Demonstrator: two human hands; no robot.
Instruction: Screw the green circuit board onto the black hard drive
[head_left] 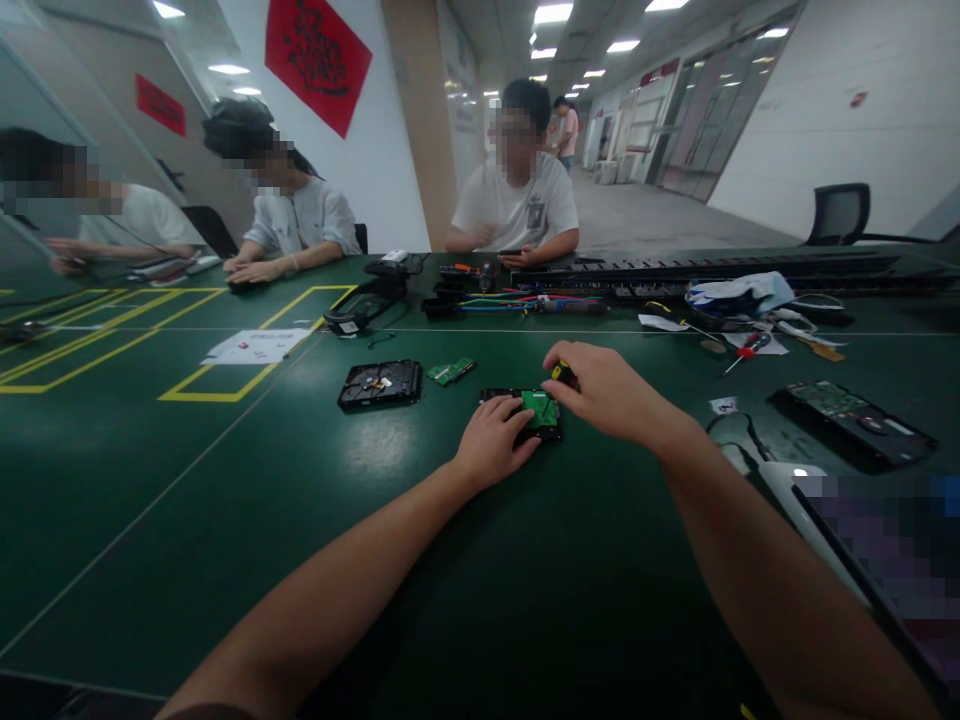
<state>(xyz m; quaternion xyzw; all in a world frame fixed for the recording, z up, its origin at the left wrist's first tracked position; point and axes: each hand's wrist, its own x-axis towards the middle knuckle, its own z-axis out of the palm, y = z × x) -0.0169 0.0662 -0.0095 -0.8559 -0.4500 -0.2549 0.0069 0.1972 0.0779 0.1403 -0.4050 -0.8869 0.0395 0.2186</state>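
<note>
A hard drive (553,432) with a green circuit board (540,408) facing up lies on the table in front of me. My left hand (495,440) holds it down, fingers spread over its left part and thumb along the near edge. Above its right end, my right hand (600,388) is closed round a screwdriver (562,373) with a yellow and black handle. The shaft and tip cannot be made out clearly. To the left lie a loose green circuit board (452,371) and a second hard drive (380,384), both apart from my hands.
Another hard drive (855,422) lies at right, near a laptop (877,560). A red screwdriver (748,350) and white gloves (742,294) sit behind it. Cables and tools (525,302) line the far side, where a person (517,190) sits. Paper (255,346) lies left.
</note>
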